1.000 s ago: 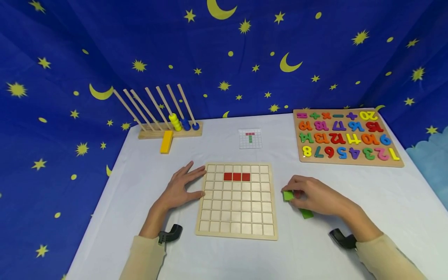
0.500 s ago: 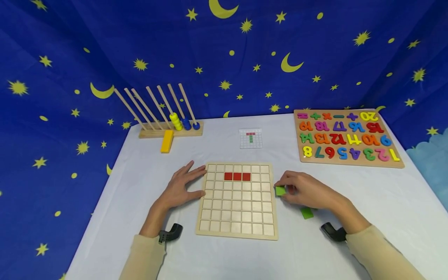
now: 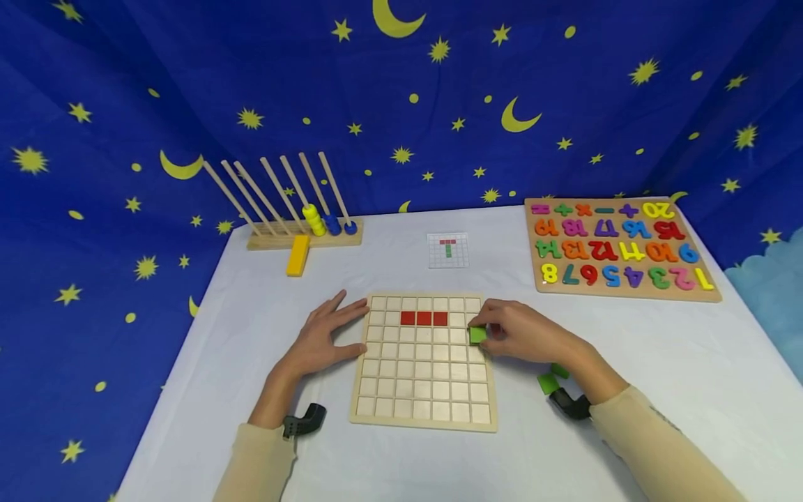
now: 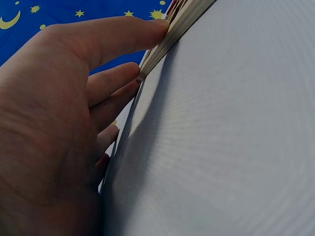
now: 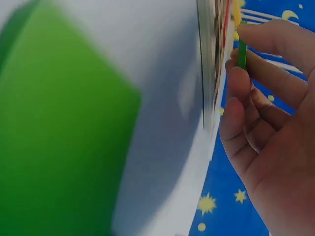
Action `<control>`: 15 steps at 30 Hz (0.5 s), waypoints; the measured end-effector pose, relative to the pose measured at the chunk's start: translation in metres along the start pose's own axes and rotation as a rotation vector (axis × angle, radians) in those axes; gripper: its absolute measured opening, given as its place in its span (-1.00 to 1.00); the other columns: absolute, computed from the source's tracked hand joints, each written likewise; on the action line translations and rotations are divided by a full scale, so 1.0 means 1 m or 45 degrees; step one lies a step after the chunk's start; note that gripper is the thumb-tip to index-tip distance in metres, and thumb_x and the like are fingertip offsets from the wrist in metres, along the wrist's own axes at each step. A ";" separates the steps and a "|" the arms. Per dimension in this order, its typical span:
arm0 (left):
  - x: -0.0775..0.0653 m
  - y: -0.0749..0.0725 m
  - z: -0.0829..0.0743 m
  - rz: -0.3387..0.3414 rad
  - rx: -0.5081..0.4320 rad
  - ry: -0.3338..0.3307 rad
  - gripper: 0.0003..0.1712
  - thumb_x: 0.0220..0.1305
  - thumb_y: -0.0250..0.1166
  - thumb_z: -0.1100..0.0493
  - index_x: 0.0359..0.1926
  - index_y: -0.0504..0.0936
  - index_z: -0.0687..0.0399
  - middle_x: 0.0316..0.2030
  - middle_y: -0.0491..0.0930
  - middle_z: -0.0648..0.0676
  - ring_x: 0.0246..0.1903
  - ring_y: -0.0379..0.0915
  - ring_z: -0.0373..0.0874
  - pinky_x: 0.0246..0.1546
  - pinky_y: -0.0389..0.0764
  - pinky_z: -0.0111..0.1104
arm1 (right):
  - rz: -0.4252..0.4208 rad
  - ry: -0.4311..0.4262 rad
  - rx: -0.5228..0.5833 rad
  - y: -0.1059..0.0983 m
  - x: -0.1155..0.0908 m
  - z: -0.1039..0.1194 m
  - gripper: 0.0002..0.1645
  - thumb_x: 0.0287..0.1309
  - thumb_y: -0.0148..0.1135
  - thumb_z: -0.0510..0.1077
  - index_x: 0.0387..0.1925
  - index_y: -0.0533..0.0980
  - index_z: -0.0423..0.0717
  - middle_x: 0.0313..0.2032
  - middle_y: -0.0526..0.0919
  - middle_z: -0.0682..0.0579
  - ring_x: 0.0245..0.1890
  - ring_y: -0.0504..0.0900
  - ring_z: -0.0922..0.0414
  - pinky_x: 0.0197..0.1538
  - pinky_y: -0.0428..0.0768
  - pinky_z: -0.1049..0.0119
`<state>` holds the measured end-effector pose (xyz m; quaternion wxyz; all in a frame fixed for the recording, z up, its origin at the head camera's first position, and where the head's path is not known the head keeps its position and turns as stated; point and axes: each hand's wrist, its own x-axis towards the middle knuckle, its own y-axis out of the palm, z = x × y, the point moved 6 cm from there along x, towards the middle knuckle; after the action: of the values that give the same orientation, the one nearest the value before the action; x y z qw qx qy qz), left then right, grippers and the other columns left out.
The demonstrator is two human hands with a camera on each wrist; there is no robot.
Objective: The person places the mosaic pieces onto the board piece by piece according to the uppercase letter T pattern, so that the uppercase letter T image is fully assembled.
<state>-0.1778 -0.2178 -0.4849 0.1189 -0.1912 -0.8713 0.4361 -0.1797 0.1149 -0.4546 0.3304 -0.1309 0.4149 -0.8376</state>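
Note:
A wooden grid board (image 3: 423, 380) lies flat in the middle of the table, with three red tiles (image 3: 424, 318) side by side in its second row from the far edge. My left hand (image 3: 321, 338) rests at the board's left edge, fingers spread, thumb and fingertips touching the rim. Between thumb and fingers my right hand (image 3: 530, 333) pinches a green square tile (image 3: 478, 335) over the board's right columns; the right wrist view shows this tile (image 5: 242, 51) edge-on. More green tiles (image 3: 548, 383) lie on the table under the right wrist, one of them partly hidden.
Behind the board lies a small pattern card (image 3: 448, 250) with a red and green T. An abacus with pegs and beads (image 3: 305, 240) stands at the back left, a yellow block (image 3: 297, 256) before it. A wooden number board (image 3: 627, 286) lies at the back right.
My right hand has carried the green tile leftward from the table beside the board to above its right columns. The left hand stays in place at the board's edge.

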 end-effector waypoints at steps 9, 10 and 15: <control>0.000 0.001 0.004 0.003 0.023 -0.004 -0.19 0.07 0.38 -0.26 0.36 0.39 -0.26 0.39 0.21 -0.18 0.45 -0.23 -0.05 0.31 -0.11 0.10 | -0.006 -0.066 -0.071 0.009 0.022 0.019 -0.62 0.06 0.37 -0.08 -0.04 0.65 -0.02 -0.28 0.50 0.22 -0.39 0.46 0.29 -0.33 0.47 0.35; 0.000 0.001 0.004 0.005 0.020 -0.009 -0.19 0.07 0.38 -0.27 0.36 0.39 -0.27 0.39 0.21 -0.18 0.45 -0.23 -0.06 0.31 -0.11 0.09 | -0.004 -0.064 -0.082 0.009 0.025 0.021 -0.61 0.06 0.37 -0.08 -0.03 0.65 -0.03 -0.28 0.51 0.22 -0.39 0.45 0.29 -0.33 0.47 0.35; -0.001 0.001 0.005 0.010 0.013 -0.017 -0.18 0.08 0.38 -0.25 0.36 0.38 -0.26 0.39 0.20 -0.18 0.45 -0.24 -0.06 0.31 -0.12 0.09 | 0.001 -0.027 -0.107 0.011 0.035 0.027 -0.57 0.06 0.38 -0.05 0.00 0.64 -0.03 -0.30 0.51 0.22 -0.38 0.45 0.27 -0.34 0.47 0.33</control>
<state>-0.1785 -0.2212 -0.4882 0.1123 -0.1913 -0.8691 0.4421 -0.1878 0.0702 -0.4488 0.3293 -0.1534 0.4463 -0.8178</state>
